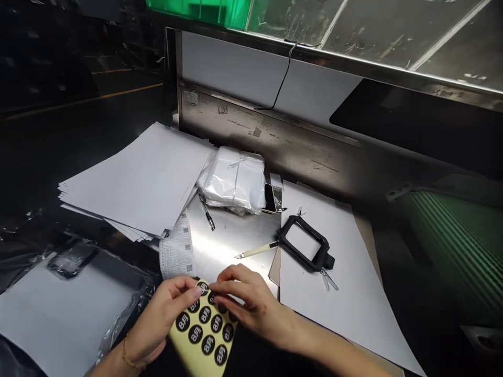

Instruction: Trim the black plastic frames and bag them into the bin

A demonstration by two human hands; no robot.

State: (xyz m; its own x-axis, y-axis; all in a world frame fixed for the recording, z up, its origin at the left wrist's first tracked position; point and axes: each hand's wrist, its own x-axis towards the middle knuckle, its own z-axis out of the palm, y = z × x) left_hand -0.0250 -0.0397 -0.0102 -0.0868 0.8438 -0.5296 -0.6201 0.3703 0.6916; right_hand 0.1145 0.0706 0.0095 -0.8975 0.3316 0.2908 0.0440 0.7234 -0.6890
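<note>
A pale yellow sticker sheet with rows of round black stickers marked "8月" is held low in front of me. My left hand grips its upper left edge between thumb and fingers. At the upper right edge, the thumb and fingers of my right hand are pinched together on the sheet, covering some stickers. Whether a sticker is lifted there I cannot make out. Just beyond my hands lies a craft knife with a pale handle. A printed paper strip is behind my left hand.
White paper is stacked at left, beside plastic-wrapped bags, a pen and a phone. A black frame lies on white board at right. A bagged white sheet is lower left. Above runs a metal shelf.
</note>
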